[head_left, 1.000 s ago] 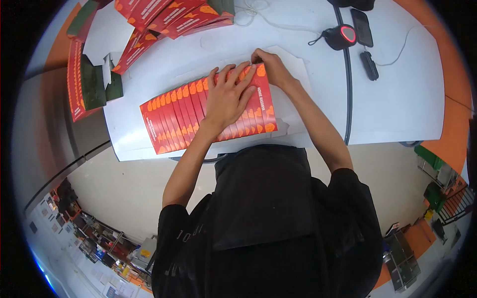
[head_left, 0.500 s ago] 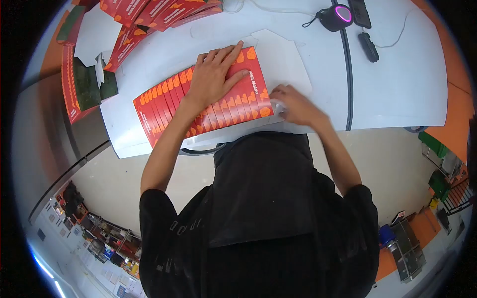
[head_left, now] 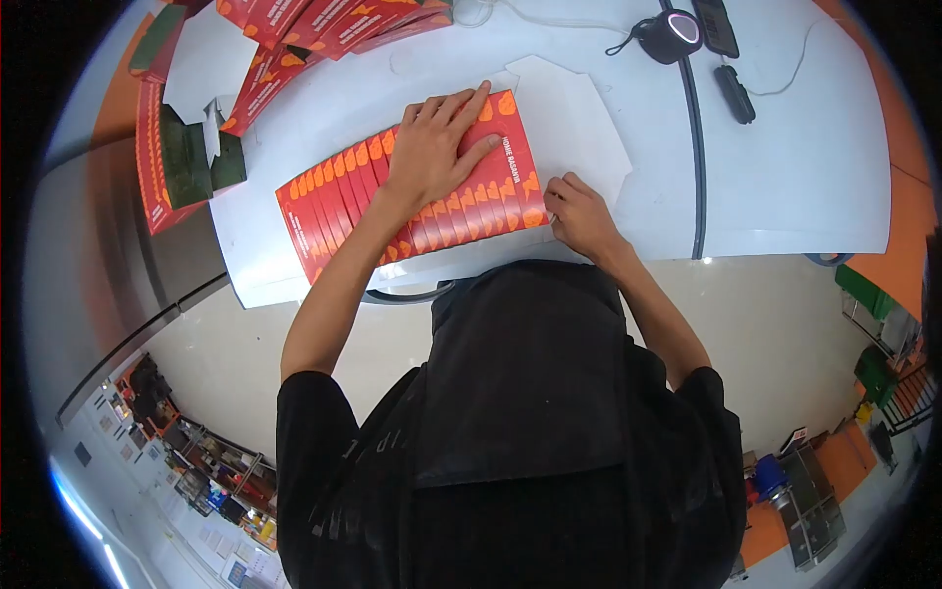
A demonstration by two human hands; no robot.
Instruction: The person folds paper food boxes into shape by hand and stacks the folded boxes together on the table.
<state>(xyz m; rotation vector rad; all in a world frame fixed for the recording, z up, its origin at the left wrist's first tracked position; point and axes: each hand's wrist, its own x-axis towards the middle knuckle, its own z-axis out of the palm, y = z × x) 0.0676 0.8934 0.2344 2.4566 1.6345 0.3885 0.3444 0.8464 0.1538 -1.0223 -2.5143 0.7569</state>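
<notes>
A fanned row of red printed cartons point(head_left: 343, 187) with orange patterns lies across the white table. My left hand point(head_left: 432, 152) rests on top of it with fingers stretched out, pressing near its right part. Close to the row's lower right corner is my right hand point(head_left: 581, 211), its fingers curled together. What the right fingers hold, if anything, is hidden. A pale flat sheet point(head_left: 589, 113) lies beyond the right end of the row, partly beside the right hand.
More red cartons point(head_left: 324, 25) are piled at the back left, and an opened carton point(head_left: 182, 162) with a dark inside stands at the left edge. Toward the back right are a small round speaker point(head_left: 670, 36), a dark phone-like object point(head_left: 716, 27) and a black device point(head_left: 734, 95) with a cable.
My right hand, blurred before with something pale at its fingertips, is now stiller beside the row's corner; the pale thing is hardly visible. My left hand stays on the cartons. The view has shifted slightly.
</notes>
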